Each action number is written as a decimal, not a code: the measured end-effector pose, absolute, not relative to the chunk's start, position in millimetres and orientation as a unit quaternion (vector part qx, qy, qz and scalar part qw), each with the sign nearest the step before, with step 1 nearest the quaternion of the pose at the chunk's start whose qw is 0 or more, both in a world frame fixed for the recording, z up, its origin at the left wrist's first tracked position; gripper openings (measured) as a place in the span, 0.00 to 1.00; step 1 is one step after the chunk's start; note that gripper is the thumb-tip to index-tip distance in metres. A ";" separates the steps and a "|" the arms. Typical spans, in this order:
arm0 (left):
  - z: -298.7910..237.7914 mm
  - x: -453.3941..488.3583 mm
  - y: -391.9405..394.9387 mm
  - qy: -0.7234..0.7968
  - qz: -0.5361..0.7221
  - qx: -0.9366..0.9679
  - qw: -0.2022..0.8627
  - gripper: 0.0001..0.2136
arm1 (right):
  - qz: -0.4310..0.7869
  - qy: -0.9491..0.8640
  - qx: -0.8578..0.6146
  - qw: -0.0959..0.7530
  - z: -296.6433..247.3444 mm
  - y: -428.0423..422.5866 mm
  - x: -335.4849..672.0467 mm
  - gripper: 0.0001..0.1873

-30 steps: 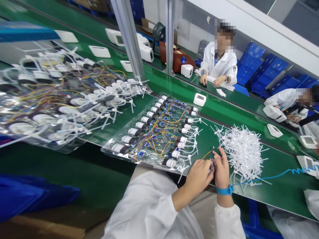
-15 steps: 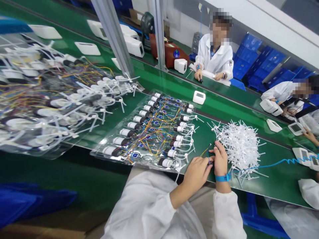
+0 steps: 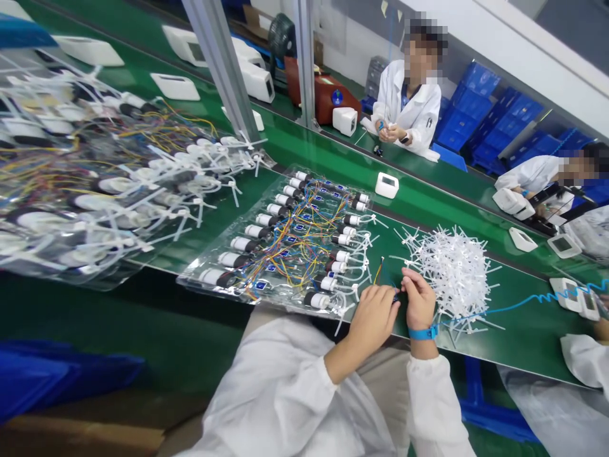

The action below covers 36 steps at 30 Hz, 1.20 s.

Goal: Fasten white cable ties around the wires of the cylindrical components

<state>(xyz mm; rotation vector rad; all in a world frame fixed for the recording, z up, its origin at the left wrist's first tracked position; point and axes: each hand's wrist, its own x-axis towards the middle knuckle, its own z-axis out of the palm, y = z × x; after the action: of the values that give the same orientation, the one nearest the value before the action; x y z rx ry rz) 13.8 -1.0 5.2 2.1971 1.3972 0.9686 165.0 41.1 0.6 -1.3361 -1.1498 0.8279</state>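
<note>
My left hand [image 3: 373, 316] and my right hand [image 3: 419, 298] meet at the near edge of the green bench, fingers pinched together on a small wired part [image 3: 394, 294]. Thin yellow and blue wires [image 3: 379, 270] stick up from it. A blue wrist strap [image 3: 422, 332] circles my right wrist, with a coiled blue cord [image 3: 533, 306] running off to the right. A heap of white cable ties [image 3: 451, 270] lies just right of my hands. Left of them sits a clear tray [image 3: 285, 244] of small motors with coloured wires.
More clear trays of wired parts [image 3: 95, 184] pile up at the left. White device housings [image 3: 386, 185] ride the green belt [image 3: 428, 203] beyond. Two people in white coats [image 3: 409, 108] sit across the line, another sleeve [image 3: 583, 355] at the right. Blue crates [image 3: 480, 120] stand behind.
My hands stayed together on the small part, my right fingers curling in closer. The view shifted slightly. The person opposite lifted both hands off the bench.
</note>
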 end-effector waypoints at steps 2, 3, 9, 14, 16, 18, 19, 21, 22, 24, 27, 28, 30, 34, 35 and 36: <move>3.5 12.9 -1.0 0.492 0.352 0.774 0.186 0.10 | 0.354 -0.486 -0.566 0.565 3.0 40.3 163.7 0.16; 2.2 12.3 -1.0 0.490 0.359 0.771 0.191 0.12 | 0.353 -0.484 -0.566 0.566 4.3 39.5 163.4 0.15; -7.2 8.9 1.1 0.473 0.428 0.734 0.233 0.13 | 0.355 -0.487 -0.563 0.565 9.1 33.6 162.1 0.15; -5.7 4.4 -1.6 0.468 0.469 0.709 0.243 0.05 | 0.351 -0.461 -0.547 0.604 8.8 33.0 158.3 0.15; -3.9 2.2 -3.9 0.461 0.466 0.716 0.241 0.04 | 0.348 -0.441 -0.541 0.626 7.1 31.2 158.0 0.18; -2.5 0.3 -5.3 0.453 0.463 0.721 0.247 0.05 | 0.353 -0.430 -0.542 0.630 5.0 26.0 159.0 0.20; -2.1 -0.3 -5.6 0.451 0.461 0.722 0.252 0.05 | 0.356 -0.428 -0.544 0.628 4.2 22.0 159.8 0.19; -1.7 -0.9 -5.5 0.446 0.450 0.731 0.255 0.05 | 0.363 -0.427 -0.547 0.622 4.0 11.9 161.4 0.18; -1.7 -0.8 -5.4 0.443 0.441 0.739 0.251 0.04 | 0.364 -0.424 -0.547 0.624 4.8 6.5 162.0 0.18; -1.3 -0.3 -5.2 0.439 0.417 0.760 0.235 0.04 | 0.365 -0.416 -0.539 0.635 8.2 -3.6 162.4 0.17; 0.8 0.4 -5.5 0.442 0.377 0.786 0.213 0.07 | 0.387 -0.395 -0.526 0.646 15.9 -13.8 161.0 0.17; 1.8 0.3 -5.5 0.440 0.364 0.794 0.209 0.09 | 0.396 -0.386 -0.525 0.646 18.3 -15.8 160.3 0.17; 3.8 -0.5 -5.1 0.433 0.338 0.810 0.207 0.14 | 0.413 -0.371 -0.531 0.639 22.0 -18.1 159.0 0.18; 2.9 -2.5 -2.6 0.430 0.305 0.824 0.211 0.16 | 0.444 -0.367 -0.538 0.616 24.7 -20.5 159.0 0.17; 1.3 -2.6 -1.9 0.431 0.302 0.824 0.211 0.15 | 0.451 -0.366 -0.536 0.613 24.5 -21.0 159.5 0.16; -0.6 -2.4 -1.3 0.432 0.300 0.824 0.212 0.14 | 0.457 -0.364 -0.535 0.611 24.1 -21.4 160.1 0.16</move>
<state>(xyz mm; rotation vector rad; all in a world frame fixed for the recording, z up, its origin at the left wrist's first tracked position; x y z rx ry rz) -2.4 -1.3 -0.6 2.2881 1.1998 0.8347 160.1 -21.4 24.1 -1.2337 -0.8401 1.0540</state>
